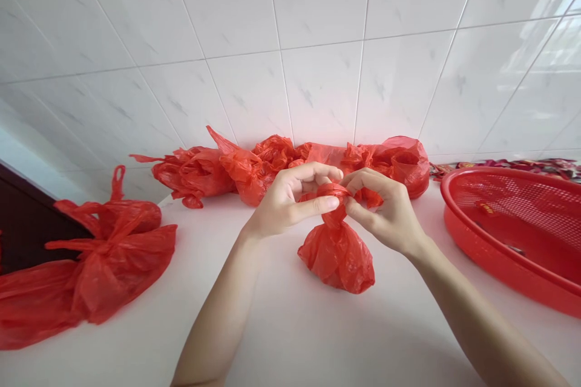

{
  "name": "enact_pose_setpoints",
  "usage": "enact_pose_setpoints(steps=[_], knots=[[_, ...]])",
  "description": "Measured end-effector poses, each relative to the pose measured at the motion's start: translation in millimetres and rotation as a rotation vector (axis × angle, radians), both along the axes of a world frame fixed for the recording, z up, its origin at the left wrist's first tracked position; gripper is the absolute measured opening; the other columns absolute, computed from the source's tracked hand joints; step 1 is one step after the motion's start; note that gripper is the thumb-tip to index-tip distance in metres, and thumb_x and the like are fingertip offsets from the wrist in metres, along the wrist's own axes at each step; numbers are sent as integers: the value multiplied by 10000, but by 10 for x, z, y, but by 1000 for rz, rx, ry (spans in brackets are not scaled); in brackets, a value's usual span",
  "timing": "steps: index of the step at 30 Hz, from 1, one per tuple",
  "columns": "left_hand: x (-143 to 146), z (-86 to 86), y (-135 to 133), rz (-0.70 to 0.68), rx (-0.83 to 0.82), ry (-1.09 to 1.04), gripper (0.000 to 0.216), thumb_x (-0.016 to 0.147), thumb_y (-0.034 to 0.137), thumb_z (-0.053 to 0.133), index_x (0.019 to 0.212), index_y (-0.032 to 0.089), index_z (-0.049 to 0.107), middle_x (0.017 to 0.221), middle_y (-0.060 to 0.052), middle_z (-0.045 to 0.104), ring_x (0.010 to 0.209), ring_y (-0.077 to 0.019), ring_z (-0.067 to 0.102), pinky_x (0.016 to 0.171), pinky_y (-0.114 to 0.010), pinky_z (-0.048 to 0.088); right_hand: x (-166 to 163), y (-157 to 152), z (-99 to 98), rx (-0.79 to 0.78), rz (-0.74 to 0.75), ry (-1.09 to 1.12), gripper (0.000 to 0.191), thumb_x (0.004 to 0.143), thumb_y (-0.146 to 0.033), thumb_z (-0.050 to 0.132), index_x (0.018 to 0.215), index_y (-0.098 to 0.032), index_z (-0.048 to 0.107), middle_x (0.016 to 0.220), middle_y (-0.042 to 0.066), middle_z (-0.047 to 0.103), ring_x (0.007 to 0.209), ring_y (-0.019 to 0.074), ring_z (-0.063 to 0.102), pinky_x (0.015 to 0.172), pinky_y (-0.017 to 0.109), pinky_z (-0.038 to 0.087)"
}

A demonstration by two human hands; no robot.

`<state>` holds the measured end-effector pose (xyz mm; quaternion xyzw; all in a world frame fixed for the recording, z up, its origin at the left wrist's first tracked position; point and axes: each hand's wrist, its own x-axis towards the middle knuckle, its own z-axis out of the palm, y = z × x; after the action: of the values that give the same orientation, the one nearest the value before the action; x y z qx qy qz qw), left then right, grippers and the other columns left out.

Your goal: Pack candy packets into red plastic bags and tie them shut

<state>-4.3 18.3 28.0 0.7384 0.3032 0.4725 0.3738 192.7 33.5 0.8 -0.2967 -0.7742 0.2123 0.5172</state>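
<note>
A small red plastic bag [338, 257] with a rounded, filled bottom stands in front of me on the white table. Its neck is gathered and twisted, with a loop of plastic around it. My left hand [297, 196] pinches the neck from the left between thumb and fingers. From the right, my right hand [379, 202] grips the same gathered plastic, fingers bent. Both hands meet at the top of the bag and are closed on it. What the bag contains is hidden by the plastic.
Several filled red plastic bags [195, 172] line the tiled wall [318, 78]. More red bags [122, 266] lie at the table's left edge. A red plastic basket [499, 260] stands at right, a few small items inside. Behind it lie crumpled red wrappers [521, 166].
</note>
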Motion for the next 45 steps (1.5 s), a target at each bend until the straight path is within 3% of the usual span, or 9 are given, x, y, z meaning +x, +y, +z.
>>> enact_pose_setpoints(steps=[3,10,19,45], knots=[[6,2,-20,1,-34,15,276,813,225,783,1082,236,728,856,4,677,757,-135,667,675,-251,586,9,2,6,12,-4,3,154,816,-175,620,699,-219,531,822,33,670,775,194,611,668,329,460],[21,-5,-28,42,11,32,274,800,224,787,1072,230,756,1089,-56,759,977,-224,729,799,-324,617,25,12,3,34,-9,8,138,803,-151,608,707,-219,536,828,34,675,769,194,610,674,336,473],[29,-16,-4,183,152,58,210,793,213,794,1002,227,798,1015,-46,792,974,-221,735,871,-339,602,35,-4,11,46,2,-5,152,802,-115,600,709,-220,541,873,43,696,795,196,624,697,343,485],[53,-10,-6,178,183,0,147,751,153,799,875,232,803,892,-25,799,855,-201,740,812,-344,611,36,-20,28,36,17,-53,150,818,-144,615,725,-224,528,886,43,694,796,193,616,673,331,473]])
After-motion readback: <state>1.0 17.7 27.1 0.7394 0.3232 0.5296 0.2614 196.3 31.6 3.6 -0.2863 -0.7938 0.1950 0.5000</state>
